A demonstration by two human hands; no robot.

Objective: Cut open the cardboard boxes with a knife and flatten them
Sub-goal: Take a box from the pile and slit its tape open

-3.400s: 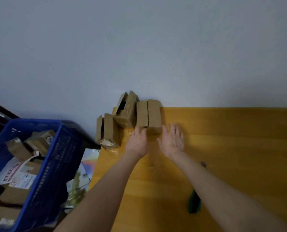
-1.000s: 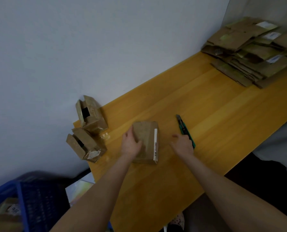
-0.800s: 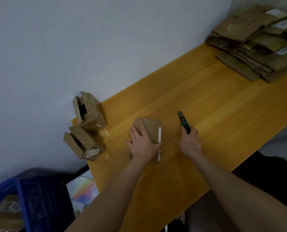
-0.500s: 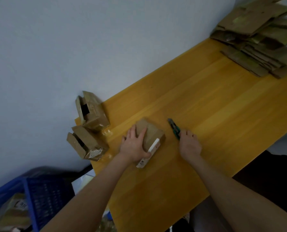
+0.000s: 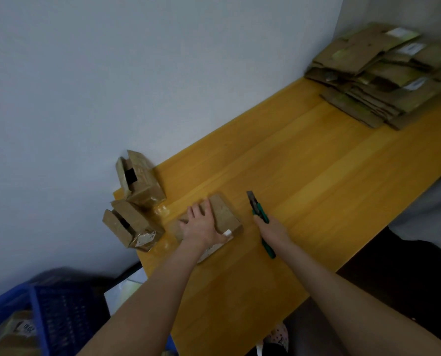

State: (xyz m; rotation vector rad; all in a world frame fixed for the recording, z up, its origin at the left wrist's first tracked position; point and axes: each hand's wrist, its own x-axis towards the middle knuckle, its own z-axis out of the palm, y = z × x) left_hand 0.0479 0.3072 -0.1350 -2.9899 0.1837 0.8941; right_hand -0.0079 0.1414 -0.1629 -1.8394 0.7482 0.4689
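Since the pile of flattened cardboard (image 5: 384, 73) at the far right end of the worktop (image 5: 317, 176) is already pretty tall, I'd say a good chunk of this job is behind them. Not finished though.

Right now the left hand (image 5: 201, 226) lies flat on a small cardboard box (image 5: 224, 214) near the left end of the worktop, fingers spread across its top and pinning it down. That box looks closed and uncut as far as I can see. The right hand (image 5: 273, 229) sits just beside it with its fingers wrapped around the green handle of a utility knife (image 5: 258, 209). The blade end pokes out toward the wall, clear of the box, so no cut has started on this one.

What's left: an open-ended box (image 5: 141, 181) stands against the wall at the left corner. A second open box (image 5: 129, 224) sits just in front of it, touching or nearly so. Both have flaps hanging open but neither is flattened. A blue crate (image 5: 60, 319) down on the left seems to have more cardboard in it, too blurry to count.

So my guess is roughly past halfway, with at least three boxes to go.
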